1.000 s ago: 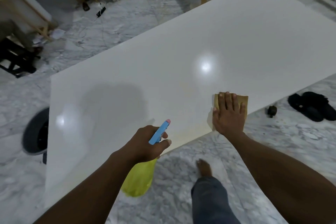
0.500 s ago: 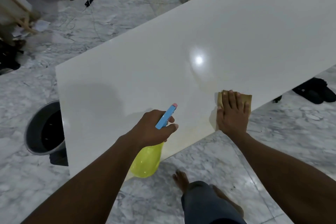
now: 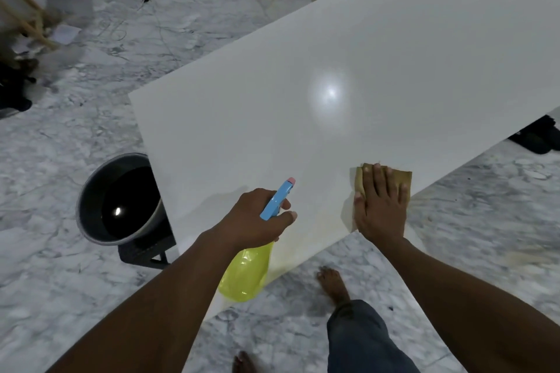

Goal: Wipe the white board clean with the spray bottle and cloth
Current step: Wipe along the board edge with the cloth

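Note:
A large white board [image 3: 348, 76] lies flat and fills the middle and right of the view. My left hand [image 3: 254, 218] grips a spray bottle [image 3: 247, 272] with a yellow body and a blue trigger head over the board's near edge, nozzle pointing away from me. My right hand [image 3: 380, 206] lies flat with straight fingers on a tan cloth [image 3: 400, 180], pressing it onto the board close to the near edge. A faint yellowish wet smear shows on the board between the two hands.
A grey bucket [image 3: 91, 191] of dark liquid stands by the board's left corner, on a dark stand. Marble floor surrounds the board. My bare feet [image 3: 333, 285] are by the near edge. Dark shoes [image 3: 536, 136] lie at right. Wooden frames and a cable sit at the far back.
The view has swung left, so the board and both hands sit further right and the bucket shows fully. My right hand with the cloth has slid a little along the near edge.

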### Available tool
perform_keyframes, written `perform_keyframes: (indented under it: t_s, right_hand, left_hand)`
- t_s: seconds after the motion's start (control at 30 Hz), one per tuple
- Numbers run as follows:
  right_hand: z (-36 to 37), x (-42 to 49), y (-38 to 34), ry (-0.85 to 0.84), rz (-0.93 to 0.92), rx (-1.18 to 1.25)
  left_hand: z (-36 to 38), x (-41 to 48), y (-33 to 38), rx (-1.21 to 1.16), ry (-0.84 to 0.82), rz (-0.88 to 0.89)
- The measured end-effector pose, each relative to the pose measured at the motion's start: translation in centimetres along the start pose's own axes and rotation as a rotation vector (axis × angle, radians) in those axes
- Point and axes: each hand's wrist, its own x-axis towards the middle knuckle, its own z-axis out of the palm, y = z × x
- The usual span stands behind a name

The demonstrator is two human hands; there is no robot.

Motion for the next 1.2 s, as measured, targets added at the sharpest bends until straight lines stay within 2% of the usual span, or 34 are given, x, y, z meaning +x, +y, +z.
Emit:
perform_keyframes:
  t_s: [0.33, 0.53, 0.87, 1.0, 1.07, 1.13, 1.2]
  right_hand:
    - [6.3, -14.1, -17.8, 0.029, -0.044, 0.053]
    - [9.1, -21.4, -27.2, 0.070, -0.122, 0.175]
    - [10.2, -23.7, -30.5, 0.074, -0.117, 0.269]
    - [10.5, -26.4, -33.3, -0.028, -0.183, 0.401]
    - [9.1, -26.4, -33.6, -0.096, -0.113, 0.549]
    - [6.0, -25.5, -33.5, -0.195, 0.102, 0.789]
    - [2.4, -23.6, -32.3, -0.280, 0.365, 1.148]
  left_hand:
    - [-5.7, -9.8, -16.8, 0.006, 0.021, 0.057]
    - [-8.6, -15.2, -24.5, 0.040, 0.032, 0.063]
    - [-8.6, -17.4, -29.6, 0.004, 0.018, 0.035]
    - [-8.1, -17.1, -28.7, 0.003, 0.011, 0.032]
    - [-7.9, -16.8, -27.5, 0.007, 0.014, 0.035]
    - [-7.8, -16.3, -26.1, 0.007, 0.017, 0.050]
    - [-7.7, -15.7, -24.0, 0.008, 0.019, 0.057]
